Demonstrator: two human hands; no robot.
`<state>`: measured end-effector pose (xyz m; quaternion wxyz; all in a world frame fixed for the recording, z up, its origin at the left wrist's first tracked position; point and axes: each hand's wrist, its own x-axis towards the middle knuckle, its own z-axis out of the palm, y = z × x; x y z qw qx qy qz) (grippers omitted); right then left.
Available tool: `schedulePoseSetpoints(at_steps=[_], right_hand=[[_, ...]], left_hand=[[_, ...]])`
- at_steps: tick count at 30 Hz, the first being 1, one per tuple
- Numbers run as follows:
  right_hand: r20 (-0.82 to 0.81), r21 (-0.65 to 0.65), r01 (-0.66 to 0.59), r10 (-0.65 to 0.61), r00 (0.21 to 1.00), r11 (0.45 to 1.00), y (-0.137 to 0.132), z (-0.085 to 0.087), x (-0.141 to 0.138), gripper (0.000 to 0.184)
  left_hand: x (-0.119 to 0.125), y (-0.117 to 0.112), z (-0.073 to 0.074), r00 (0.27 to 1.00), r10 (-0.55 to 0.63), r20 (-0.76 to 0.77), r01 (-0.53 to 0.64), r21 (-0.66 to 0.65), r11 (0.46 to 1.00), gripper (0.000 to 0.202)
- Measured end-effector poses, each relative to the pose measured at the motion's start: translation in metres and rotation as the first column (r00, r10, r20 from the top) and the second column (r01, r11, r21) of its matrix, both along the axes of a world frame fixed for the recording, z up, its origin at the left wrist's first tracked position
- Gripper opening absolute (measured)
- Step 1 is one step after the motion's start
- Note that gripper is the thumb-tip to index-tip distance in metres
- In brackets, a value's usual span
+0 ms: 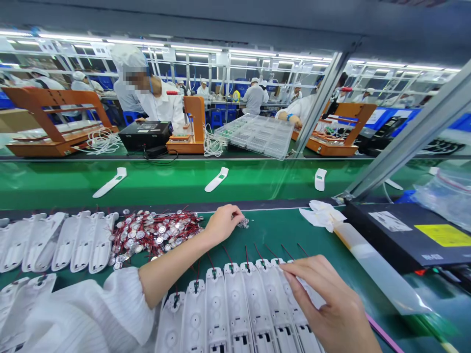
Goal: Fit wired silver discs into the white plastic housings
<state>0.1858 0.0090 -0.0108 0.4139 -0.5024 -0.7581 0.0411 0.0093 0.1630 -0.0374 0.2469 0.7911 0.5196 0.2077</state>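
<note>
My left hand (223, 223) reaches across to a small heap of tiny metallic parts (243, 223) on the green bench. Its fingertips are pinched at the heap, and anything between them is too small to name. My right hand (327, 299) is above the right end of a row of white plastic housings (228, 309). Thumb and index finger come together near the top of one housing; what they hold, if anything, is hidden. The housings lie open side up, with red wires rising from small green boards at their tops.
Left of the heap lies a pile of round metal discs with red wires (154, 233), beside more white housings (83, 240). White covers (217, 179) lie on the green conveyor (169, 179). A black box (415, 235) and a metal post (408, 132) stand at right. Co-workers sit beyond.
</note>
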Motion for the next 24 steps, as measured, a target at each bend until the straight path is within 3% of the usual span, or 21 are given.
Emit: schedulePoseSetpoints(at_steps=[5, 9, 18, 24], right_hand=[[0.050, 0.032, -0.005, 0.003, 0.999, 0.999, 0.001, -0.009, 0.010, 0.012], [0.067, 0.078, -0.009, 0.004, 0.998, 0.997, 0.005, -0.015, 0.019, 0.013], [-0.020, 0.015, 0.041, -0.041, 0.999, 0.999, 0.004, -0.010, 0.017, 0.013], [-0.062, -0.011, 0.055, -0.055, 0.997, 0.998, 0.003, -0.011, 0.012, 0.010]], left_hand=[[0.003, 0.001, -0.002, 0.996, -0.014, -0.084, 0.014, 0.010, 1.000, 0.017], [0.001, 0.003, -0.002, 0.997, -0.052, -0.057, 0.052, 0.010, 0.999, 0.010], [-0.016, -0.001, 0.002, 0.988, -0.078, 0.130, 0.078, 0.007, 0.997, 0.009], [-0.012, -0.006, 0.005, 0.921, -0.014, 0.390, 0.074, -0.138, 0.988, 0.008]])
